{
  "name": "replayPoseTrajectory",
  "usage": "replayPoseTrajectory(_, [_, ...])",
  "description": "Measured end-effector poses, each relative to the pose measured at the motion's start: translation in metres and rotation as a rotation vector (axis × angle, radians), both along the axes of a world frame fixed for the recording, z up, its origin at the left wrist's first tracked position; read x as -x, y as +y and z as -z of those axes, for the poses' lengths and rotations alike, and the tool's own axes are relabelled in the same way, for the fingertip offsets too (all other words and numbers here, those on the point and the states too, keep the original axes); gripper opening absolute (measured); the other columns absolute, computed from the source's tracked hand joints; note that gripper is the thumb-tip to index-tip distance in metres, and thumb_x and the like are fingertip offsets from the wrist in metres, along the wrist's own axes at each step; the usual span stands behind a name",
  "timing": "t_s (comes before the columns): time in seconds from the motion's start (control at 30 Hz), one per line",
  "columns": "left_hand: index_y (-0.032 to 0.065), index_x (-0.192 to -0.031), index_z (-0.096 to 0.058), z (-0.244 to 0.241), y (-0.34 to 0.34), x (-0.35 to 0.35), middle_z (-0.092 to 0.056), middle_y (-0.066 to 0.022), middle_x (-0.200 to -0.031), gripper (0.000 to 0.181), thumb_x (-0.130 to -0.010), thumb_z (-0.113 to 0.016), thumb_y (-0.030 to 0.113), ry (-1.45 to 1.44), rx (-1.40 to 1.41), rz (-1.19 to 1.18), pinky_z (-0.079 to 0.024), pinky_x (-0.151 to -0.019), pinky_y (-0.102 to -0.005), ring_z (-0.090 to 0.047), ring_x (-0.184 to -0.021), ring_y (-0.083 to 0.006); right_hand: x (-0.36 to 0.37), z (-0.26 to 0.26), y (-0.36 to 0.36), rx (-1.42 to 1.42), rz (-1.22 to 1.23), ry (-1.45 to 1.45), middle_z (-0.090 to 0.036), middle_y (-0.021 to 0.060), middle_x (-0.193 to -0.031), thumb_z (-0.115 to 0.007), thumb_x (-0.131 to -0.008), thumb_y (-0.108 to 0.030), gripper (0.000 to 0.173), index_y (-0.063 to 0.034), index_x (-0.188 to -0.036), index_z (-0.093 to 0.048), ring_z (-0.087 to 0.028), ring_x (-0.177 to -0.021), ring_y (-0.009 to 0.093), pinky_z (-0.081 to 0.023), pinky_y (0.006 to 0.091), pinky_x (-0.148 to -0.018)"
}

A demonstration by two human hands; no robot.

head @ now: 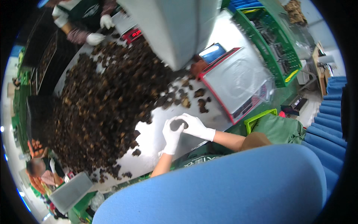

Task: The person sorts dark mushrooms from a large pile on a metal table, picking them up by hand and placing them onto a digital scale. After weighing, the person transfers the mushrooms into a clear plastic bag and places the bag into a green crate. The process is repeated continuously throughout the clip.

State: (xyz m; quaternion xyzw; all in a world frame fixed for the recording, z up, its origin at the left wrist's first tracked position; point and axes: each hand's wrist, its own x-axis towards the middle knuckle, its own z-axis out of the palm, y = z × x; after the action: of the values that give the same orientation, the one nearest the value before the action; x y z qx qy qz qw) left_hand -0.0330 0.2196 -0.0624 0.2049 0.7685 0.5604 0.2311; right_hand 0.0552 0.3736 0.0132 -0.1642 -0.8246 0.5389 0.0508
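Observation:
A dark, rounded piece that looks like a mushroom or truffle (175, 125) is held between my two hands, above the bare front part of the pale metal table (148, 127). My left hand (171, 137), in a white glove, grips its left side with the thumb across it. From the right, my right hand (195, 127), also gloved in white, has its fingertips on the piece's upper right edge. A large heap of similar dark brown pieces (106, 103) spreads over the table to the left. Several loose pieces (167, 100) lie just beyond my hands.
A red-edged digital scale (232, 81) stands to the right, near a dark-screened device (212, 53). Beyond it is a green crate (291, 53). A tall pale panel (173, 28) blocks the back. A co-worker's gloved hand (95, 39) and a second scale (131, 35) are across the heap.

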Motion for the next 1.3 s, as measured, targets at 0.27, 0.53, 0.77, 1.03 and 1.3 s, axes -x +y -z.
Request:
replayPoseTrajectory(0.27, [0.0055,-0.12,-0.07,-0.169,0.298,-0.08,-0.069,-0.0117,-0.103,0.05,-0.074,-0.09,0.015,0.217,-0.36,0.523,-0.056,-0.088,-0.0355,-0.071,-0.096,-0.0267,-0.132,-0.126,0.203,-0.36,0.613,0.137,-0.067,0.0123,-0.115,-0.075,-0.077,-0.004,0.05,-0.0098,-0.125,-0.065,-0.069,-0.109,0.033,-0.056,0.0385,-0.093])
replayPoseTrajectory(0.53, [0.0016,-0.155,-0.038,-0.123,0.362,-0.109,-0.036,-0.0269,-0.156,0.083,-0.081,-0.075,0.009,0.518,-0.099,0.625,-0.032,-0.123,-0.0518,-0.036,-0.147,-0.0447,-0.154,-0.083,0.269,-0.329,0.509,0.015,-0.037,0.0253,-0.161,-0.065,-0.082,-0.001,0.087,0.0018,-0.162,-0.029,-0.035,-0.149,0.045,-0.03,0.0473,-0.126])
replayPoseTrajectory(0.77, [-0.0001,-0.151,-0.045,-0.156,0.283,-0.091,-0.042,-0.0207,-0.154,0.062,-0.092,-0.062,0.004,0.036,-0.18,0.362,-0.036,-0.121,-0.0433,-0.042,-0.145,-0.0323,-0.114,-0.056,0.267,-0.605,0.359,-0.159,-0.038,0.0232,-0.16,-0.077,-0.088,-0.03,0.087,-0.0033,-0.16,-0.037,-0.033,-0.15,0.043,-0.023,0.0538,-0.126])
replayPoseTrajectory(1.03, [-0.0015,-0.14,-0.057,-0.28,0.063,0.043,-0.055,-0.0174,-0.146,0.047,-0.094,-0.061,0.005,0.028,-0.149,0.151,-0.042,-0.115,-0.0393,-0.051,-0.138,-0.0265,-0.08,-0.069,0.274,-0.76,-0.116,0.065,-0.047,0.0163,-0.154,-0.071,-0.089,-0.033,0.07,-0.0131,-0.152,-0.048,-0.043,-0.142,0.038,-0.029,0.0548,-0.122])
replayPoseTrajectory(1.3, [-0.0014,-0.14,-0.058,-0.273,-0.051,0.082,-0.057,-0.0175,-0.145,0.046,-0.094,-0.062,0.005,0.023,-0.152,0.003,-0.042,-0.115,-0.0394,-0.053,-0.137,-0.0266,-0.129,-0.084,0.35,-1.088,0.498,-0.104,-0.067,0.0115,-0.126,-0.068,-0.091,-0.013,0.031,-0.0126,-0.122,-0.072,-0.066,-0.112,0.033,-0.053,0.0451,-0.096])
